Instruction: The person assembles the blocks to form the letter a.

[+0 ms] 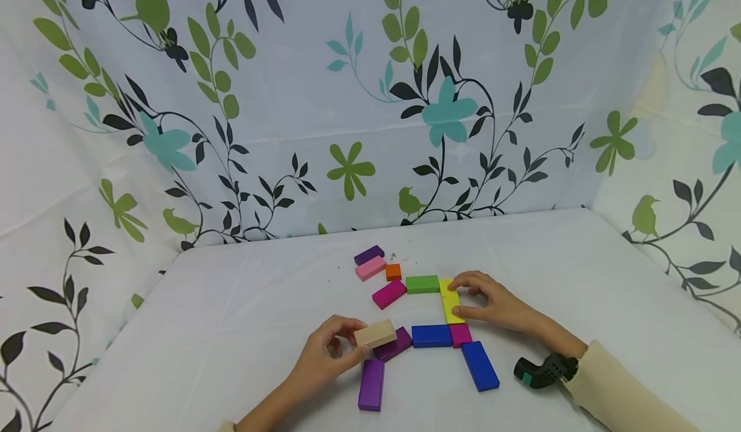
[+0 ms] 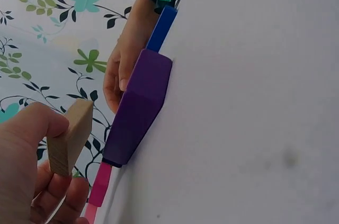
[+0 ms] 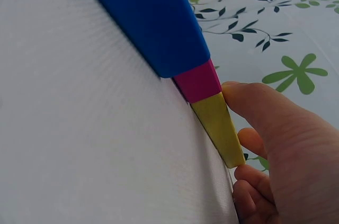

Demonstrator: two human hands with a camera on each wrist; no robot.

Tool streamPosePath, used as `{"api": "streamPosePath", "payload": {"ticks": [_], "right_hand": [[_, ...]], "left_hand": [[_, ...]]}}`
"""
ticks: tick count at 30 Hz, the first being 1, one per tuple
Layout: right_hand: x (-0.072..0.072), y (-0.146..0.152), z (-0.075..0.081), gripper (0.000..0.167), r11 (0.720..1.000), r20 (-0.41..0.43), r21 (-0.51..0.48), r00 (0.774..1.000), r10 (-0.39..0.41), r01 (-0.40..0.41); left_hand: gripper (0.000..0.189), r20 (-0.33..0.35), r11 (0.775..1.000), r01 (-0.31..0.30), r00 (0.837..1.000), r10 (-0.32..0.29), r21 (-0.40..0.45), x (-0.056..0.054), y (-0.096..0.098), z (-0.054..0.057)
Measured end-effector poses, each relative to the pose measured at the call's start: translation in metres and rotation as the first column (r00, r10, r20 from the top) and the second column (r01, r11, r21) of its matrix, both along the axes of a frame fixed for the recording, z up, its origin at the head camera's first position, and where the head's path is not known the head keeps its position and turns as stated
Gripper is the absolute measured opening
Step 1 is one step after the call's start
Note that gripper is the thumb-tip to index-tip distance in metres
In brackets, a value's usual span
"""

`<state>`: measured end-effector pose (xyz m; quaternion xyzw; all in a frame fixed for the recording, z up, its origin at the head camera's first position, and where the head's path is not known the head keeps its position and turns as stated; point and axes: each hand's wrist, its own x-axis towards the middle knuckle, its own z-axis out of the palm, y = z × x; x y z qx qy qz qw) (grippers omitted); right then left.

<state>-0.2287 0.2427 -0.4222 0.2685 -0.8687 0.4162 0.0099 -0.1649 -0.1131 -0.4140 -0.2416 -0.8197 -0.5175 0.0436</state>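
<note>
L. hand (image 1: 331, 348): fingers clamped on wood block (image 1: 376, 334), held above counter (image 1: 231, 329), partly obstructing view of purple block (image 1: 401, 344). R. hand (image 1: 494, 301): thumb and index gripping yellow block (image 1: 449, 305), flat on counter. Adj. to yellow block: green block (image 1: 422, 284), far end; small magenta block (image 1: 461, 335), near end. Nearby: 2 blue blocks (image 1: 431, 336), violet block (image 1: 371, 385). Patterned cloth (image 1: 278, 130) at rear.

pale block (image 2: 73, 138): bare wood, matt | yellow block (image 3: 220, 130): smooth | backdrop (image 1: 289, 78): creased cloth
</note>
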Motion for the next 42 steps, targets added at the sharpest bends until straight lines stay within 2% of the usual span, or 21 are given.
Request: {"api": "streamPosePath", "payload": {"ticks": [8,15,23,32,37,42], "right_hand": [[0.000,0.000,0.000,0.038,1.000,0.014,0.019,1.000,-0.016,0.016],[0.001,-0.001,0.002,0.037,1.000,0.007,0.021,1.000,-0.016,0.016],[0.002,0.000,0.003,0.037,1.000,0.013,0.019,1.000,-0.014,0.013],[0.003,-0.001,0.003,0.037,1.000,0.021,0.006,1.000,-0.011,0.011],[0.003,-0.001,0.002,0.037,1.000,0.014,0.009,1.000,-0.011,0.011],[0.003,-0.001,0.003,0.037,1.000,0.009,0.012,1.000,-0.011,0.011]], "left_hand": [[0.026,0.001,0.999,0.046,0.999,-0.046,-0.019,0.009,0.003,-0.001],[0.026,0.074,0.997,0.070,0.995,-0.067,-0.030,0.016,0.006,0.002],[0.026,0.021,0.994,0.085,0.996,-0.083,-0.071,0.022,0.009,-0.001],[0.028,0.075,0.986,0.135,0.989,-0.128,-0.096,0.029,0.009,0.002],[0.028,0.007,0.984,0.163,0.987,-0.163,-0.074,0.031,0.009,0.002],[0.027,-0.075,0.975,0.215,0.973,-0.218,-0.049,0.031,0.009,0.001]]}}
